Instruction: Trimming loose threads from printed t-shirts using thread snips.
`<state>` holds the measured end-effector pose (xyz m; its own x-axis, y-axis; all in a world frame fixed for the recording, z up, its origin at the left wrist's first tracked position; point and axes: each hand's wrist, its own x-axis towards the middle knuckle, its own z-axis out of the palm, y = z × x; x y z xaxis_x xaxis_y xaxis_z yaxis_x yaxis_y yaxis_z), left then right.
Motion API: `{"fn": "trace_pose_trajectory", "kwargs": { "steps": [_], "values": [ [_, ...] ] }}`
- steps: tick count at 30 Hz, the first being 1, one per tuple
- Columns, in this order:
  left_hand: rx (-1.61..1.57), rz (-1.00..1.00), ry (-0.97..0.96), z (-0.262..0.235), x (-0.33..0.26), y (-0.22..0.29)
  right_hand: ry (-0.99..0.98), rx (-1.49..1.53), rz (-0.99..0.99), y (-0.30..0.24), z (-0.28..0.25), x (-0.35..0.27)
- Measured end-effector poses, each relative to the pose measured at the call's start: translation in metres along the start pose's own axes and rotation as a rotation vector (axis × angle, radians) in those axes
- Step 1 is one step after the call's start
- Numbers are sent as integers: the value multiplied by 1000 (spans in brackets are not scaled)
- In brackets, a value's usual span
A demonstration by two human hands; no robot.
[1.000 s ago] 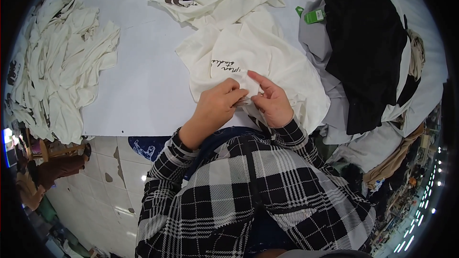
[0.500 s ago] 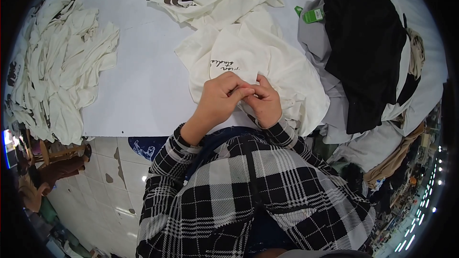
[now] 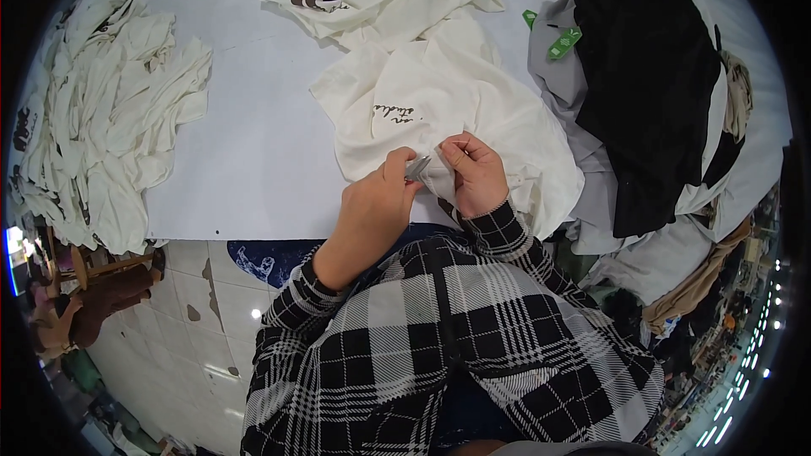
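A white garment [image 3: 422, 76] with dark script lettering lies spread on the table in front of me. My left hand [image 3: 372, 207] is closed around small grey metal thread snips [image 3: 417, 169], whose blades point toward the cloth between my hands. My right hand [image 3: 479, 177] pinches the near part of the garment between thumb and forefinger, just right of the snips. Whether a loose thread is also in that pinch is too small to tell.
A heap of white garments [image 3: 101, 118] hangs over the table's left edge. Another printed white garment [image 3: 363, 0] lies at the far side. On the right are black cloth [image 3: 642, 93] and grey cloth [image 3: 553, 67] with green tags [image 3: 563, 43]. The white tabletop [image 3: 262, 118] shows between them.
My hands, fingertips together before, have moved apart, the left one toward me and leftward. The snips now show in it. One green tag on the grey cloth has tilted.
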<state>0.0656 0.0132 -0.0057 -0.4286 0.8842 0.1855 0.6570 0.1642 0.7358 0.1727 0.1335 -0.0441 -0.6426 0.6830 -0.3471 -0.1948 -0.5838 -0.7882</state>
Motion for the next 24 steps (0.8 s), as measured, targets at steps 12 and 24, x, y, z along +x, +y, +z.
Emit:
{"fn": "trace_pose_trajectory", "kwargs": {
  "steps": [12,24],
  "values": [
    [-8,51,-15,2,5,2,-23,-184,-174,2,1,-4],
    [-257,-219,-18,-19,22,-7,18,-150,-92,-9,-3,-7]
  ]
}}
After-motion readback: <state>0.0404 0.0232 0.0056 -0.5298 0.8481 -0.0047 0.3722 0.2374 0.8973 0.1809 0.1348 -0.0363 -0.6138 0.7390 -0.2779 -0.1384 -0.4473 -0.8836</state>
